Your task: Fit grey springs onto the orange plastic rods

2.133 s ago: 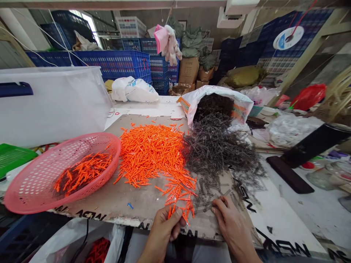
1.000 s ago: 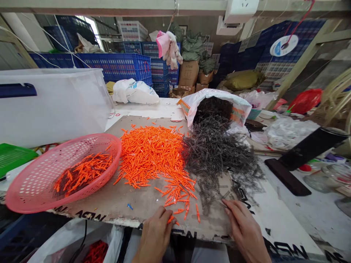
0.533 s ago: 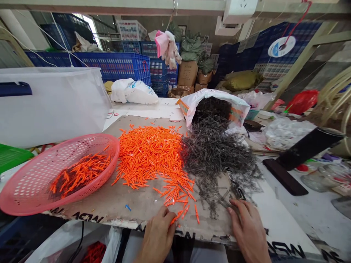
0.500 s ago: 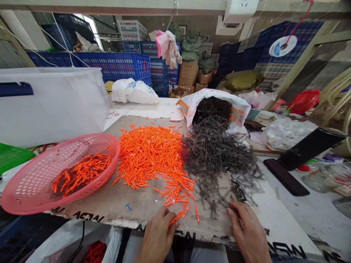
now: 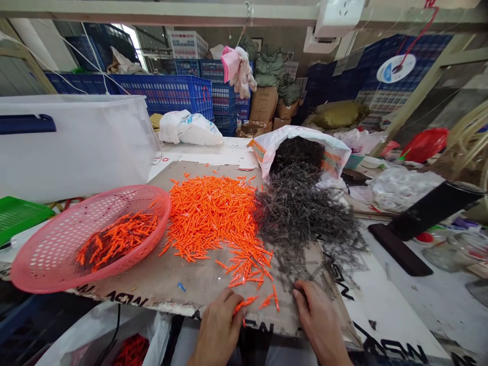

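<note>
My left hand [image 5: 220, 325] is at the front edge of the cardboard sheet, its thumb and fingers closed on a small orange plastic piece [image 5: 244, 304]. To its right, my right hand [image 5: 319, 321] rests low over the cardboard. Its thumb and forefinger are pressed together; whatever is in them is too small to make out. Loose orange pieces [image 5: 266, 302] lie between the two hands. Beyond them spreads a large heap of orange pieces [image 5: 213, 213]. On its right, a dark tangle of thin, spring-like coils [image 5: 301, 208] spills out of a white sack [image 5: 263, 140].
A pink perforated basket [image 5: 41, 259] at left holds orange pieces with dark coils among them. Behind it stands a translucent bin [image 5: 95, 142]. A black stand-like object [image 5: 419, 218] is at right. Below the front edge hangs a white bag [image 5: 86, 325] with red contents.
My right hand has moved left, away from the right side of the coils and closer to my left hand. My left hand stays nearly in place, still pinching an orange piece.
</note>
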A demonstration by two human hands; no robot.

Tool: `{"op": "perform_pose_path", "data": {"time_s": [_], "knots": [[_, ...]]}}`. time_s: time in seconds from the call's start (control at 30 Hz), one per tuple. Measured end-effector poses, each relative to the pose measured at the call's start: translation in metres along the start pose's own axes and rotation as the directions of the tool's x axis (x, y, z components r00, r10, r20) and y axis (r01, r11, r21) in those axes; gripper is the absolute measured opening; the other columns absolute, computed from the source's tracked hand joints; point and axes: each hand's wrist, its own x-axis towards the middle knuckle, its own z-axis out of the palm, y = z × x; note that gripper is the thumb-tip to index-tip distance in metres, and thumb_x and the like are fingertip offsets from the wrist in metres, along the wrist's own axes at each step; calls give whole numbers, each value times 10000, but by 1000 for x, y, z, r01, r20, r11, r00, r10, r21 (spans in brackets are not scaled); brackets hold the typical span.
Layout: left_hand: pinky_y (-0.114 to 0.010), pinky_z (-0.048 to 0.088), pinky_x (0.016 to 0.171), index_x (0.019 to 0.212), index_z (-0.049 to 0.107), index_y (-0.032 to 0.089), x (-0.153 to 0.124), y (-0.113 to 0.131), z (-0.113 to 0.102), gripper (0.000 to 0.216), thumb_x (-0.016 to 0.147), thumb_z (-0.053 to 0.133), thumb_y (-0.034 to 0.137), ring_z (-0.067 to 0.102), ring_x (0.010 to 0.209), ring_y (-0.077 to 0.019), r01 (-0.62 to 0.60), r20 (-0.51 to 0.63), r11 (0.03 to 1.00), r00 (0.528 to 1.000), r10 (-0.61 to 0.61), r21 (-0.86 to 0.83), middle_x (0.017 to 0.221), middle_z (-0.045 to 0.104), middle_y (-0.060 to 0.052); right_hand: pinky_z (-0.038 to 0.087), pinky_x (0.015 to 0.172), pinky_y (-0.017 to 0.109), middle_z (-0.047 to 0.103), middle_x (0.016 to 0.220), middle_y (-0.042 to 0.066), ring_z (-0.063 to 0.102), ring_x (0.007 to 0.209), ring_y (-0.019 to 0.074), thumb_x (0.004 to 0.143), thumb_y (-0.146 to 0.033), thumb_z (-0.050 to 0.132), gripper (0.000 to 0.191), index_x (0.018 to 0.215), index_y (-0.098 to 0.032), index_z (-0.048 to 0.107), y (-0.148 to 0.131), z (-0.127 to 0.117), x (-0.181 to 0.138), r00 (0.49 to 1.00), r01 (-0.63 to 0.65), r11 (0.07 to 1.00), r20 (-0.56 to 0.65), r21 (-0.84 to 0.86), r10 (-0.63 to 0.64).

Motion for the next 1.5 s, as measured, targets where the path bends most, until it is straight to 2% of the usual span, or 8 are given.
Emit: {"op": "perform_pose_path", "data": {"time_s": [0.23, 0.4, 0.6, 0.7, 0.9, 1.17, 1.4, 1.5], "knots": [[-317, 479, 738, 932, 669, 198, -1, 2, -1, 158, 880, 520, 193, 674, 853, -235, 96, 38, 995, 995, -96, 15, 944, 687, -66, 520, 756, 392, 707, 961, 88, 659, 897, 274, 892, -427, 496, 279, 1016, -208, 617, 9, 2, -8, 999, -48, 999, 10, -17, 49], [-333, 476, 774, 962, 677, 182, 3, 5, -5, 271, 878, 430, 107, 673, 894, -246, 147, 95, 986, 983, -155, 83, 981, 691, -93, 515, 806, 415, 709, 1001, 123, 664, 927, 275, 927, -353, 381, 328, 1050, -158, 614, 8, -1, -7, 998, -64, 997, 27, -34, 65], [-369, 481, 772, 1151, 650, 148, 6, -7, -7, 408, 867, 360, 104, 672, 883, -273, 153, 23, 982, 987, -157, 115, 992, 683, -136, 499, 864, 463, 705, 1030, 167, 661, 966, 297, 934, -354, 343, 397, 1066, -112, 629, 11, -2, -2, 997, -43, 997, -64, -69, 38], [-378, 486, 760, 1116, 671, 145, 7, -14, -10, 394, 863, 369, 156, 661, 873, -285, 130, -83, 991, 988, -128, 22, 955, 683, -145, 500, 879, 464, 696, 1058, 173, 650, 993, 294, 934, -372, 351, 417, 1087, -106, 634, 8, -5, 2, 991, -13, 999, -132, -40, 7], [-294, 436, 651, 762, 663, 192, 7, -10, -20, 230, 857, 498, 321, 601, 715, -225, 52, -196, 935, 972, -128, -351, 736, 643, -51, 542, 787, 439, 707, 994, 148, 674, 911, 284, 914, -384, 369, 406, 1065, -130, 647, -8, -14, 15, 989, -29, 999, -148, -25, 25], [-201, 241, 426, 768, 590, 176, 5, 14, 10, 278, 813, 600, 450, 314, 440, -84, 245, 179, 541, 969, -172, -804, 540, 446, 68, 572, 786, 399, 743, 1021, 132, 712, 920, 264, 936, -367, 342, 403, 1090, -153, 645, -6, -6, 12, 994, -7, 1000, -108, -5, 6], [-224, 306, 534, 622, 550, 180, 9, 36, 35, 107, 722, 565, 145, 416, 579, -123, 241, 199, 743, 969, -148, -624, 576, 481, 41, 550, 843, 418, 729, 1046, 115, 689, 973, 257, 950, -363, 375, 348, 1052, -170, 646, -2, -1, 1, 999, 8, 998, -54, 57, -5], [-225, 287, 505, 624, 536, 188, 11, 35, 38, 111, 729, 543, 153, 393, 536, -116, 289, 228, 726, 956, -185, -624, 537, 449, 54, 552, 828, 400, 727, 1029, 92, 687, 956, 245, 944, -373, 406, 312, 1038, -191, 641, 4, -5, -4, 998, -12, 997, -66, 81, 17]]}}
